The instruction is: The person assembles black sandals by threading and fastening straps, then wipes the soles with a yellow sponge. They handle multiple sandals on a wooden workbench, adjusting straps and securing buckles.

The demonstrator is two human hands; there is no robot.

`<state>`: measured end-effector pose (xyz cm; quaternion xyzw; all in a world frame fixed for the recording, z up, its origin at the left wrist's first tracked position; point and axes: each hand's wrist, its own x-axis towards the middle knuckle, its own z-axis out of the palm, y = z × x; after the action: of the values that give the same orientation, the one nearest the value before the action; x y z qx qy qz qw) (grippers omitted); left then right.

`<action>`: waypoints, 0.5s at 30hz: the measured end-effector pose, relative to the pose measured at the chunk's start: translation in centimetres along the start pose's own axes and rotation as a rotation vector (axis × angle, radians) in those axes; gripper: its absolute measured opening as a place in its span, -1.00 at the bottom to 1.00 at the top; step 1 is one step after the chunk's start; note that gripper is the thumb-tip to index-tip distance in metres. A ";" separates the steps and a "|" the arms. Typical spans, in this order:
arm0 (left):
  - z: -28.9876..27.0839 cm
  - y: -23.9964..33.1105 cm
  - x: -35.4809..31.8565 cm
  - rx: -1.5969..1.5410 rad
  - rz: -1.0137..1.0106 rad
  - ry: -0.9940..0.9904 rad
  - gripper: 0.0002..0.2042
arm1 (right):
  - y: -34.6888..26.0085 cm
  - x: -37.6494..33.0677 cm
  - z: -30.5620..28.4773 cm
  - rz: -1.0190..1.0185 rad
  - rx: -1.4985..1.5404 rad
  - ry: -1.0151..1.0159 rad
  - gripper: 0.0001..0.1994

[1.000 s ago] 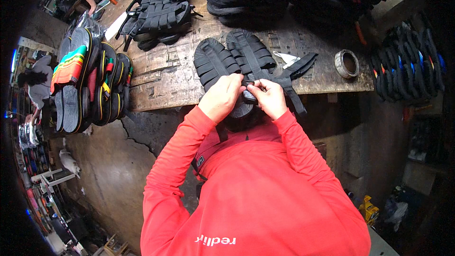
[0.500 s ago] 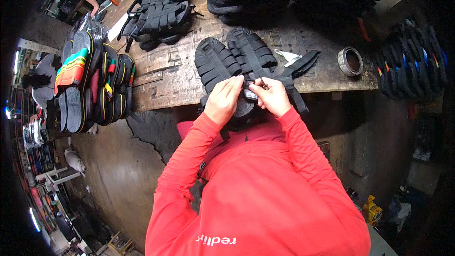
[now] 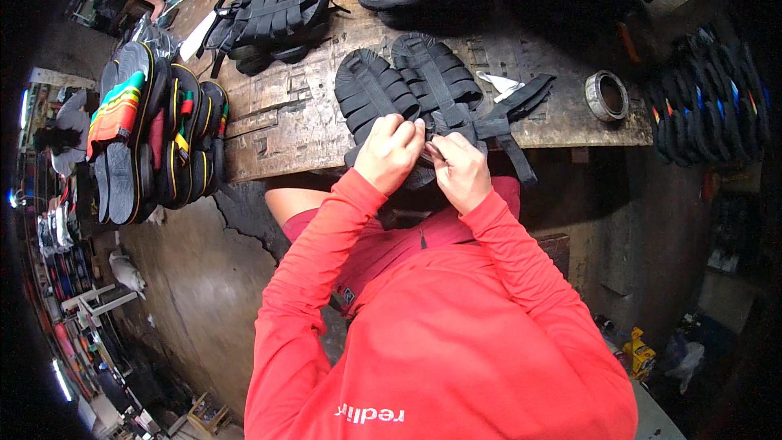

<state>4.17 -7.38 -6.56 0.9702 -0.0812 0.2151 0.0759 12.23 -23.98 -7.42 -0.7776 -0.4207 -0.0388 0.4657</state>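
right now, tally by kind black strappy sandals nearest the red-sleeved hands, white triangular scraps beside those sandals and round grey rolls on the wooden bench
Black strappy sandals: 2
White triangular scrap: 1
Round grey roll: 1
Total: 4

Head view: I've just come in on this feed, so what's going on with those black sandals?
A person in a red long-sleeved top is working on a pair of black strappy sandals at the near edge of a wooden workbench. The left hand and right hand meet at the sandals' nearer end; exactly what the fingertips grip is hidden. More black strappy sandals lie farther back, and striped-strap slides are stacked to the left.
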 end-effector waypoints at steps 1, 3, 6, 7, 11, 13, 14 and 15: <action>0.1 -0.2 -0.1 -0.109 -0.020 0.070 -0.62 | -0.2 -0.2 0.1 -0.052 -0.018 -0.012 -0.91; 0.2 -0.6 -0.4 -0.356 -0.050 0.221 -0.61 | -0.2 -0.1 0.1 0.070 0.064 0.004 -0.90; 0.3 -1.0 -0.6 -0.391 -0.047 0.143 -0.58 | 0.0 0.4 -0.2 0.295 0.194 -0.008 -0.88; 0.3 -1.0 -0.6 -0.372 -0.030 0.104 -0.57 | 0.1 0.7 -0.3 0.319 0.184 -0.015 -0.87; 0.0 -0.8 -0.1 -0.241 0.033 0.105 -0.57 | -0.1 1.5 -0.5 0.417 0.232 -0.053 -0.78; -0.1 -0.3 0.2 -0.057 0.059 0.092 -0.63 | -0.1 1.7 -0.6 0.296 0.204 -0.026 -0.72; -0.2 0.0 0.4 0.028 0.060 0.092 -0.65 | -0.1 1.7 -0.7 0.294 0.092 -0.073 -0.66; -0.2 0.3 0.5 0.122 0.082 0.115 -0.68 | -0.1 1.7 -0.6 0.191 0.050 -0.035 -0.69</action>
<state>4.47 -7.73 -6.16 0.9549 -0.1029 0.2781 0.0123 13.43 -23.38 -6.21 -0.8028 -0.3535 0.0298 0.4792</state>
